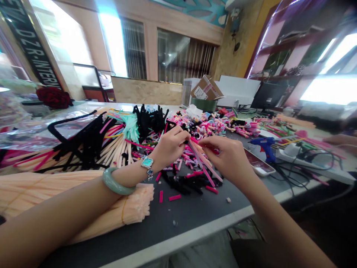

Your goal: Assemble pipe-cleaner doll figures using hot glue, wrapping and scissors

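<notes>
My left hand [173,144] is closed in a pinch around a few pink and peach pipe cleaners [206,167], whose ends hang down to the right. Close beside it, my right hand [227,153] pinches the same pipe cleaners with thumb and fingertips. What lies right between the fingertips is partly hidden. Under both hands are short cut pieces of pink pipe cleaner [175,197] and black pipe cleaners [182,185] on the dark tabletop [195,219]. Below my left forearm lies a banded bundle of peach pipe cleaners [136,208].
Behind my hands is a heap of small pink figures [212,124]. At left are long black pipe cleaners [89,137] and a mint bunch [131,128]. To the right are a phone [259,163], a blue glue gun [264,145], cables and another person's hand [343,143].
</notes>
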`<state>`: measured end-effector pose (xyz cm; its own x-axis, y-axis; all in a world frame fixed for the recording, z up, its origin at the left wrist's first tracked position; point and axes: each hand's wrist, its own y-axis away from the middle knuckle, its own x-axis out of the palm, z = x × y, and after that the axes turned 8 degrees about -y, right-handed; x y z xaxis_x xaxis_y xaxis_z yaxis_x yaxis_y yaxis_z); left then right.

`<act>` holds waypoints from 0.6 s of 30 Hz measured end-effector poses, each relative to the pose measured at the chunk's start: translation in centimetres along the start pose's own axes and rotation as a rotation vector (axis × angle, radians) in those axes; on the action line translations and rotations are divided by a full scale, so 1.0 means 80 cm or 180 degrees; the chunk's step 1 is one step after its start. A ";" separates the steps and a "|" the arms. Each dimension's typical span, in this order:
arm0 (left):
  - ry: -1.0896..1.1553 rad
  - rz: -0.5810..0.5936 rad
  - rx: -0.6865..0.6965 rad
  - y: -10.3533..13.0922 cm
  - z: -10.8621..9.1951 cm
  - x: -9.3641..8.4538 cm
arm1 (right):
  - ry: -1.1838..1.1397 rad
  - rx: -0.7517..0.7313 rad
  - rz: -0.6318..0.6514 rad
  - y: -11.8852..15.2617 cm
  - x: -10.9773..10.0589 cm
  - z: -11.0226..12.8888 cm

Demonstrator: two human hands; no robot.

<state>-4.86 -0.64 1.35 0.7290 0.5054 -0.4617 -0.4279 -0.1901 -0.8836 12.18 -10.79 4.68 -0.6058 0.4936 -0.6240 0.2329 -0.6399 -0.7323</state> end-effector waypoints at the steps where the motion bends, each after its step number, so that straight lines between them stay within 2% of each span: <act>1: -0.0004 -0.0006 -0.0004 0.000 0.000 0.000 | 0.0002 0.0043 0.0033 0.000 0.000 0.000; 7: -0.0010 -0.0032 0.0007 0.000 -0.001 0.000 | -0.0094 0.0264 0.0209 -0.001 -0.002 0.001; 18: -0.0082 -0.0022 0.0068 0.002 0.001 0.000 | -0.0003 0.0249 0.0373 -0.001 -0.002 -0.003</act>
<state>-4.94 -0.60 1.21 0.7181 0.5282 -0.4532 -0.4345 -0.1685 -0.8848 12.41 -10.68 4.77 -0.5786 0.4125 -0.7037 0.2419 -0.7371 -0.6310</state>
